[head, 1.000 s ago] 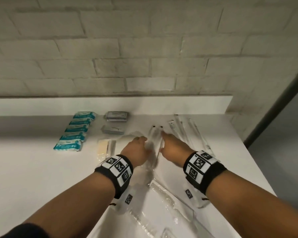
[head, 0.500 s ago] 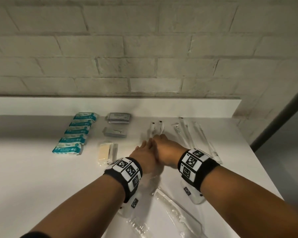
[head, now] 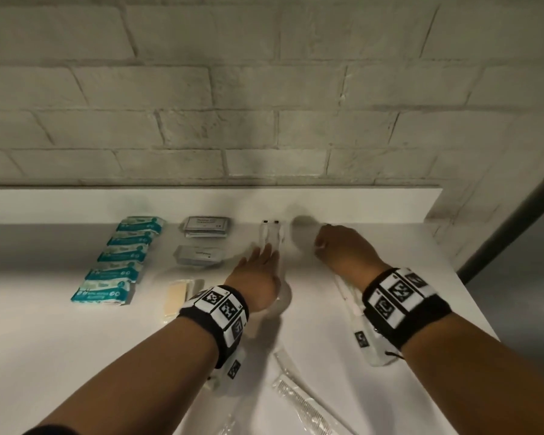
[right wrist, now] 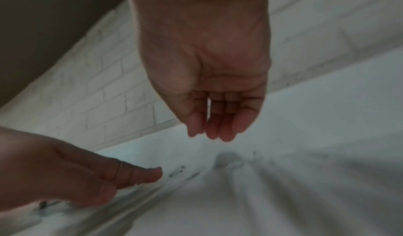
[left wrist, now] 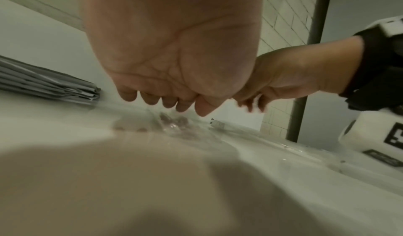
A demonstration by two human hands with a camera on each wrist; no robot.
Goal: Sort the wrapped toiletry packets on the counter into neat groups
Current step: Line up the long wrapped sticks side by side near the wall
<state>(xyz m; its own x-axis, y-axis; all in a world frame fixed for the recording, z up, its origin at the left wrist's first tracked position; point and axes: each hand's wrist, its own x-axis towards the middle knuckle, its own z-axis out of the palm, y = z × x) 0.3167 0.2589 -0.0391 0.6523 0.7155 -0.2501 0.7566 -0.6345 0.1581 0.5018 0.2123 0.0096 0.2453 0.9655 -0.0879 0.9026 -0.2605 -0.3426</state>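
Two long clear-wrapped packets with black ends (head: 272, 233) lie side by side near the back ledge. My left hand (head: 264, 252) lies flat with straight fingers, its fingertips on the near end of these packets (left wrist: 179, 127). My right hand (head: 324, 243) hovers to their right with loosely bent fingers; in the right wrist view this hand (right wrist: 216, 132) holds nothing. More long clear packets (head: 347, 293) lie beneath the right hand and wrist, mostly hidden. At the left are a row of teal packets (head: 117, 262), two grey packet stacks (head: 206, 227) and a beige packet (head: 176, 298).
A clear-wrapped comb (head: 302, 403) and other clear packets lie on the white counter (head: 44, 340) near the front, between my forearms. A raised white ledge (head: 76, 205) and a brick wall close off the back. The counter's right edge drops off beyond my right arm.
My hands, close together half a second ago, have parted. The right hand moved right and toward the wall. The left hand's fingers straightened, and the black-ended packets now lie nearer the ledge.
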